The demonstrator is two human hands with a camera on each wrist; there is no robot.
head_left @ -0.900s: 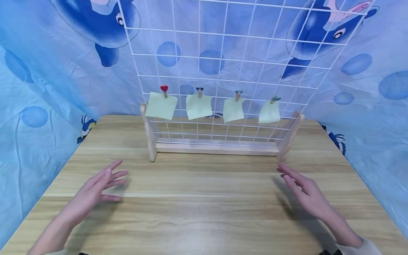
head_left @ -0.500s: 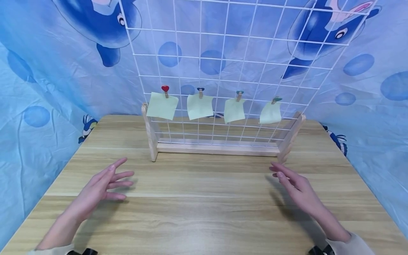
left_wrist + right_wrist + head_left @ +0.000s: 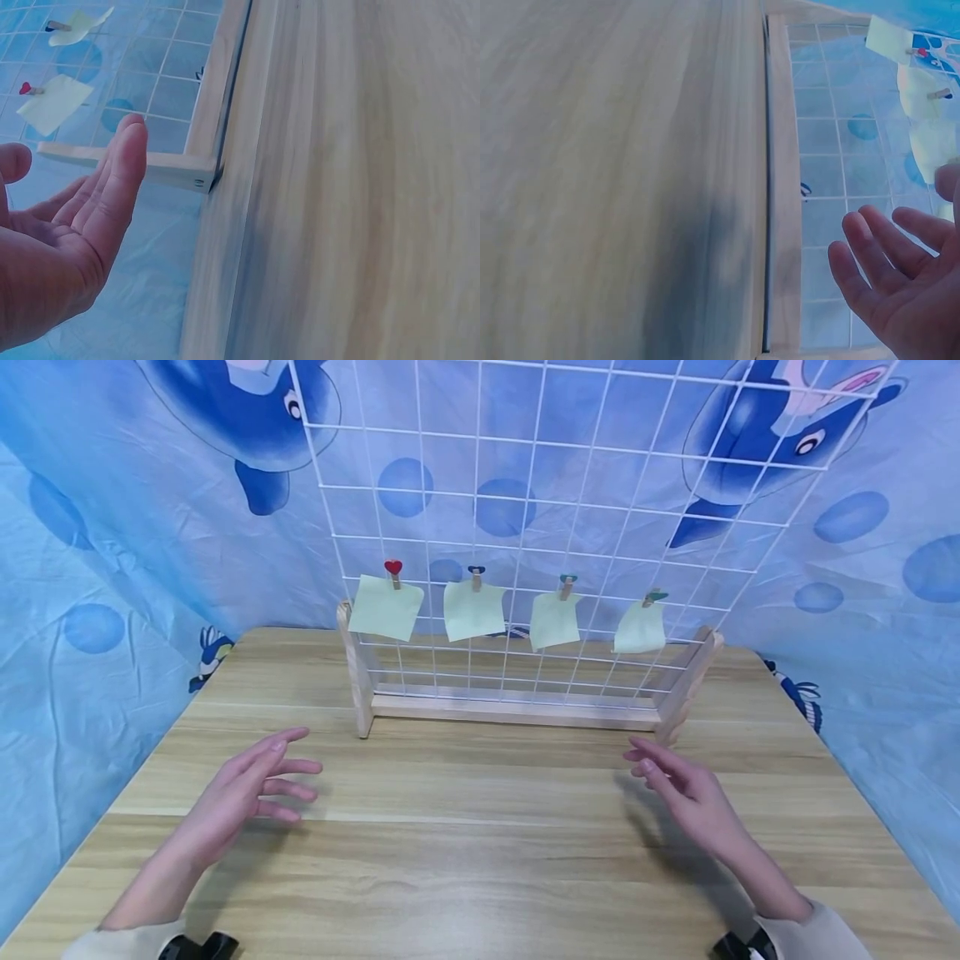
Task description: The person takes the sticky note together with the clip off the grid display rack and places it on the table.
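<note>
A white wire grid stands in a pale wooden stand at the back of the table. Several light green paper notes hang in a row on it, the leftmost note under a red heart clothespin, the rightmost note under a green one. My left hand hovers over the table at front left, fingers spread and holding nothing. At front right my right hand is held above the table, its fingers loosely bent, near the stand's right foot. Both wrist views show relaxed fingers with nothing in them.
The wooden table spreads out in front of the stand. A blue curtain with cartoon dolphins hangs behind and along both sides. Black wrist straps sit at the sleeve cuffs.
Both hands have drifted inward, the left one to the right and the right one to the left. The view has shifted slightly. The notes and grid stay as they were.
</note>
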